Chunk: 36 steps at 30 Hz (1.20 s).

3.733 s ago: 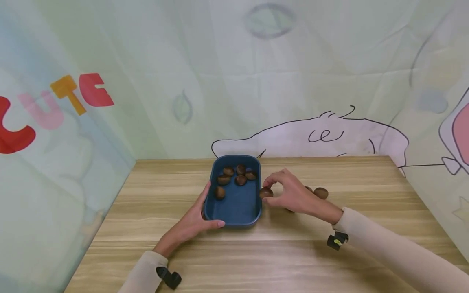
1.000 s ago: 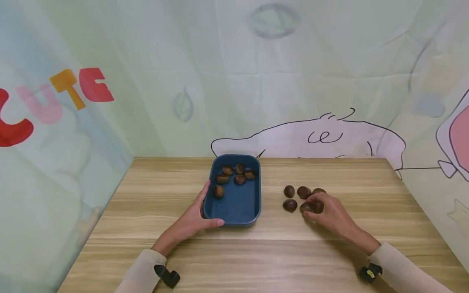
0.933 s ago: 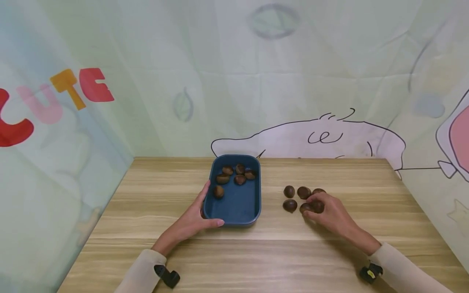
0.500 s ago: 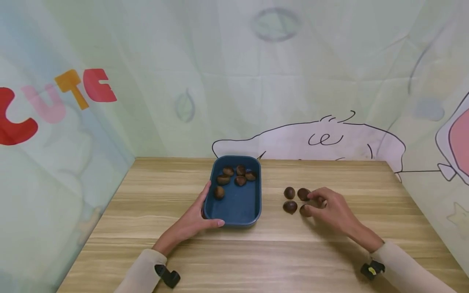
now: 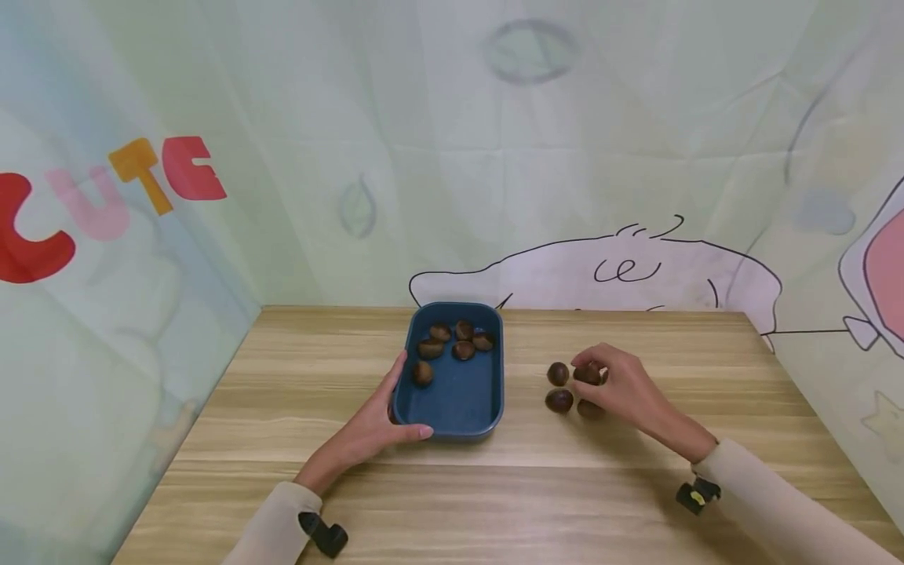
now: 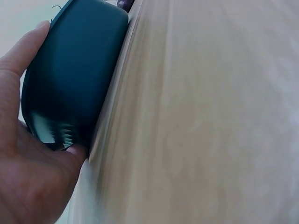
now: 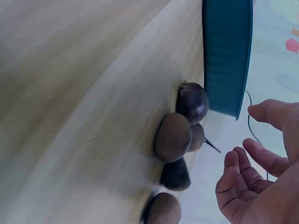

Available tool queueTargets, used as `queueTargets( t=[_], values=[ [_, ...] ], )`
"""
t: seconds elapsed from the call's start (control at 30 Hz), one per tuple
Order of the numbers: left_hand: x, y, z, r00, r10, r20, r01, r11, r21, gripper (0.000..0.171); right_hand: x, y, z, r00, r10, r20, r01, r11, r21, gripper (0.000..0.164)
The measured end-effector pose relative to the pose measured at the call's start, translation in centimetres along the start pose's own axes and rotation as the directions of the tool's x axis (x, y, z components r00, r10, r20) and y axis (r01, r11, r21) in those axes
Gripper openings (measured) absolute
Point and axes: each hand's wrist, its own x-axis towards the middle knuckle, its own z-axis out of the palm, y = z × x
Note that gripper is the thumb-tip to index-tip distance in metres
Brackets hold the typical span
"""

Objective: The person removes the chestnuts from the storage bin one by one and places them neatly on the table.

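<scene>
My left hand [image 5: 370, 431] holds the near-left corner of a blue tray [image 5: 459, 433], thumb along the near edge and fingers on the left side. In the left wrist view the same hand [image 6: 35, 172] spans the tray's corner [image 6: 74, 60]. Several brown chestnuts [image 5: 463, 350] lie in the tray. My right hand [image 5: 625, 388] is over a chestnut [image 5: 588, 373] in a group on the table, partly covering the group. The right wrist view shows this hand [image 7: 266, 172] with thumb and fingers apart and nothing between them, near chestnuts [image 7: 174, 137].
The chestnut group, including one at its near left [image 5: 559, 401], lies right of the tray on a wood-grain table [image 5: 452, 502]. A printed cloth backdrop [image 5: 452, 196] stands behind and beside the table. Each wrist carries a small black camera [image 5: 323, 534].
Earlier, the right hand pinched a chestnut beside the tray; it then reached right to the table group. In the last half second it shifted slightly left and away. The left hand stays put.
</scene>
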Motion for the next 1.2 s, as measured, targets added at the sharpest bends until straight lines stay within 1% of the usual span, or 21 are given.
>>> queueTargets(
  t=[0.23,0.37,0.57,0.7,0.9,1.07,1.2],
  values=[
    [-0.2,0.2,0.1,1.0,-0.001,-0.002,0.001,1.0,-0.007,0.129,1.9,-1.2,1.0,0.998,-0.046,0.051,0.046,0.999,0.016,0.023],
    [-0.3,0.1,0.1,1.0,-0.005,-0.001,0.005,1.0,-0.012,0.129,2.9,-2.0,1.6,0.995,-0.08,0.057,0.079,0.997,0.011,0.024],
    [-0.3,0.2,0.1,1.0,-0.01,-0.002,0.01,1.0,-0.011,0.129,4.5,-3.1,2.4,0.991,-0.106,0.077,0.106,0.994,-0.002,0.026],
    [-0.2,0.3,0.0,1.0,-0.009,-0.007,0.009,1.0,-0.001,0.13,5.4,-3.7,2.9,0.987,-0.128,0.097,0.128,0.992,0.008,0.026],
    [-0.2,0.3,0.0,1.0,-0.015,-0.013,0.015,1.0,0.013,0.13,6.3,-4.5,3.8,0.978,-0.159,0.133,0.156,0.987,0.031,0.028],
    [-0.2,0.2,0.0,1.0,-0.007,-0.01,0.007,1.0,0.004,0.13,6.9,-5.3,4.7,0.968,-0.2,0.151,0.195,0.98,0.049,0.03],
    [-0.2,0.4,-0.1,1.0,-0.001,-0.002,0.001,1.0,-0.003,0.13,7.3,-5.6,5.5,0.963,-0.22,0.157,0.219,0.975,0.026,0.033]
  ],
)
